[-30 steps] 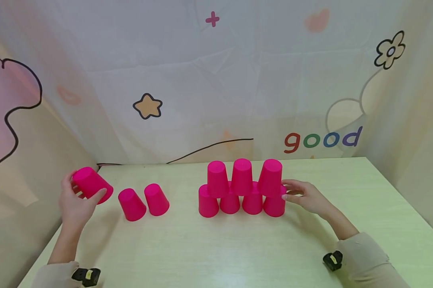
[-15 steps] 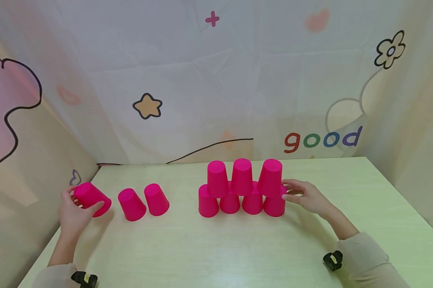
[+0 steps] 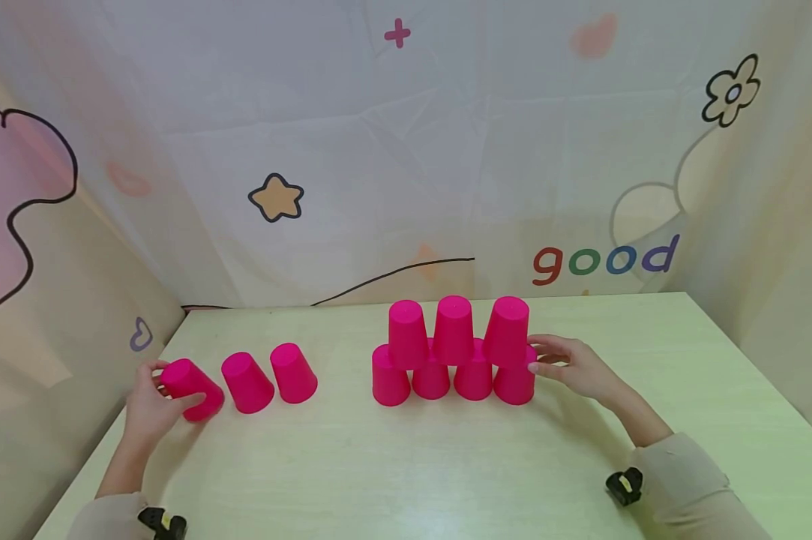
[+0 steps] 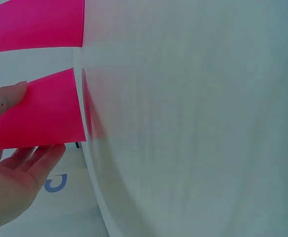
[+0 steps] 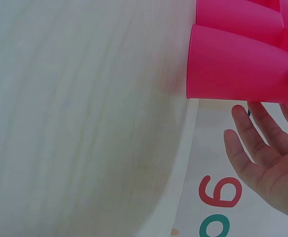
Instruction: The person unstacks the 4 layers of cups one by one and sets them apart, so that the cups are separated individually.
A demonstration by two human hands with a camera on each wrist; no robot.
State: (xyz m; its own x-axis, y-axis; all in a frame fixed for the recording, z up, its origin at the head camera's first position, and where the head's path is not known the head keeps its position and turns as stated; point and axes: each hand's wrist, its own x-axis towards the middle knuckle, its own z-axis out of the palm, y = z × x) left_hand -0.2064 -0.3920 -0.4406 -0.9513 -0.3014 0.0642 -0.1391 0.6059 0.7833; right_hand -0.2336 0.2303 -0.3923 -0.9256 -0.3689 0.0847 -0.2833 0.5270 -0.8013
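Note:
My left hand (image 3: 151,409) holds a bright pink upside-down cup (image 3: 188,384) between thumb and fingers. In the left wrist view this cup (image 4: 40,111) shows its rim a sliver off the tabletop, slightly tilted. Just right of it stand two more pink cups, a nearer one (image 3: 247,384) and a farther one (image 3: 294,373). Beside the two-tier stack, my right hand (image 3: 577,367) has its thumb and fingertips against the rightmost lower cup (image 3: 516,386), other fingers loosely extended. Three cups form the upper tier, including the middle one (image 3: 453,330).
The lower tier is a row of several upside-down cups, with its left end cup (image 3: 391,379) nearest the loose ones. A pale wooden table (image 3: 406,472) carries everything. A printed curtain (image 3: 352,150) hangs behind it and along the sides.
My left hand has lowered its cup towards the table and moved it right, closer to the two loose cups. The right hand and the stack stay put.

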